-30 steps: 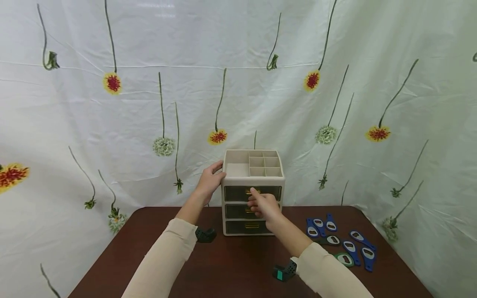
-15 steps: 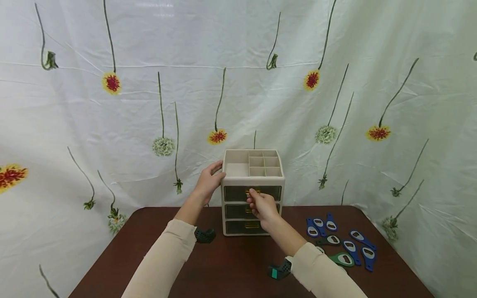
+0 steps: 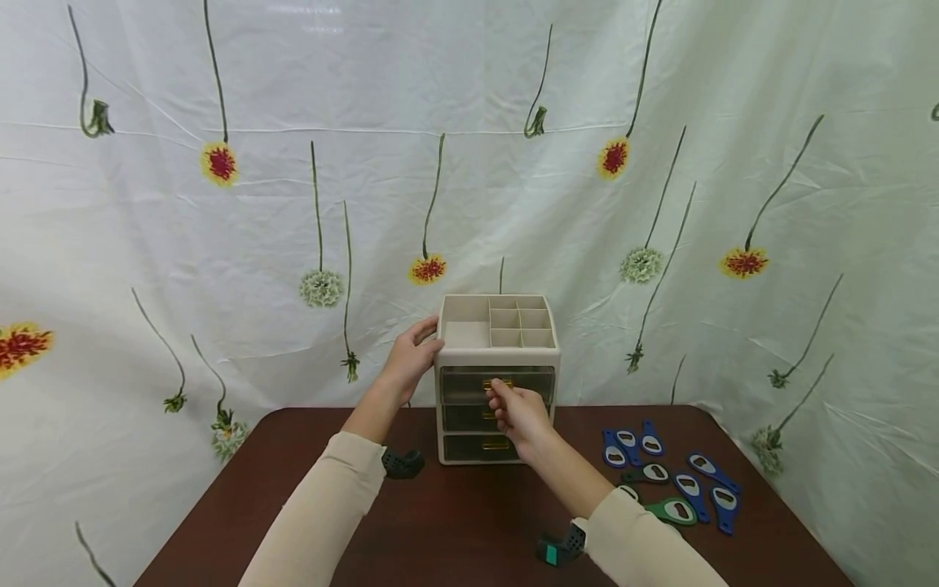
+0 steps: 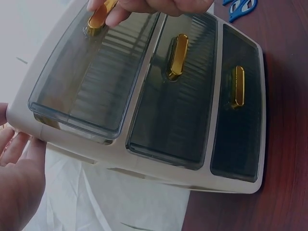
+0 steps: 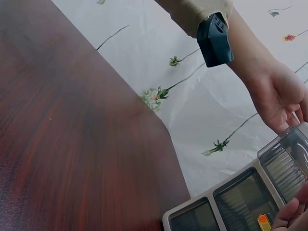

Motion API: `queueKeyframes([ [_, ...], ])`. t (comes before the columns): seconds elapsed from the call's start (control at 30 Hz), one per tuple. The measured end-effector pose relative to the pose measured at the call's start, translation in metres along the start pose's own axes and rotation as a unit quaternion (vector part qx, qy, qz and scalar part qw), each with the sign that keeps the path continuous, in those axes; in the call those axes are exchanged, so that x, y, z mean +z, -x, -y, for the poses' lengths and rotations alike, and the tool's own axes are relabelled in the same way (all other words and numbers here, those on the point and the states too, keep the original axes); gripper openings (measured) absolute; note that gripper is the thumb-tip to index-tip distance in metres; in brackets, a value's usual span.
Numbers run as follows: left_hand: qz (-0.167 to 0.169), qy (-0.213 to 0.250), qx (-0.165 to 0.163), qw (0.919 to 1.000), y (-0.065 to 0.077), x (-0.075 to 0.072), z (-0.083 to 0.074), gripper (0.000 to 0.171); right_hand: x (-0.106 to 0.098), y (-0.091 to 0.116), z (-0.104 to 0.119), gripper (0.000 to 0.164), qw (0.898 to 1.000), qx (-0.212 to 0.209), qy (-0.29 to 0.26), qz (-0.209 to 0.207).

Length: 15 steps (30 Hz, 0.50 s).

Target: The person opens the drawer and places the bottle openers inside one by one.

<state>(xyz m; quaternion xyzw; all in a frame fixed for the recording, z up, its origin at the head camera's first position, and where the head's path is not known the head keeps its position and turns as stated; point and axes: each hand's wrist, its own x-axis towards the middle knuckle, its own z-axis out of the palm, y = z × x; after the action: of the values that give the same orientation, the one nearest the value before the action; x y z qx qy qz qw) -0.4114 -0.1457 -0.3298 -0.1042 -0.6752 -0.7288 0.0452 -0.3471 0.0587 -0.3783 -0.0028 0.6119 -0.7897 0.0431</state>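
On the dark table (image 3: 455, 522), we're steadying a cream drawer unit (image 3: 501, 356), seemingly opening its top drawer (image 3: 462, 387) (it's poking out slightly). Our left hand (image 3: 412, 360) is bracing the side, fingers straightish; our right hand (image 3: 522, 416) is pinching the gold handle (image 4: 98, 18). Probably needing a level pull next.
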Motion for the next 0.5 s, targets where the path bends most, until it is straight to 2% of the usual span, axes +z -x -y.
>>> queueKeyframes([
  [0.2, -0.005, 0.011, 0.004, 0.9999, 0.003, -0.003, -0.001, 0.057, -0.001, 0.007, 0.0, 0.032, 1.0, 0.009, 0.0, 0.015],
  [0.5, 0.013, 0.0, 0.01, 0.9999, 0.0, -0.002, 0.003, 0.058, -0.004, 0.012, -0.002, 0.034, 1.0, 0.01, 0.012, 0.018],
])
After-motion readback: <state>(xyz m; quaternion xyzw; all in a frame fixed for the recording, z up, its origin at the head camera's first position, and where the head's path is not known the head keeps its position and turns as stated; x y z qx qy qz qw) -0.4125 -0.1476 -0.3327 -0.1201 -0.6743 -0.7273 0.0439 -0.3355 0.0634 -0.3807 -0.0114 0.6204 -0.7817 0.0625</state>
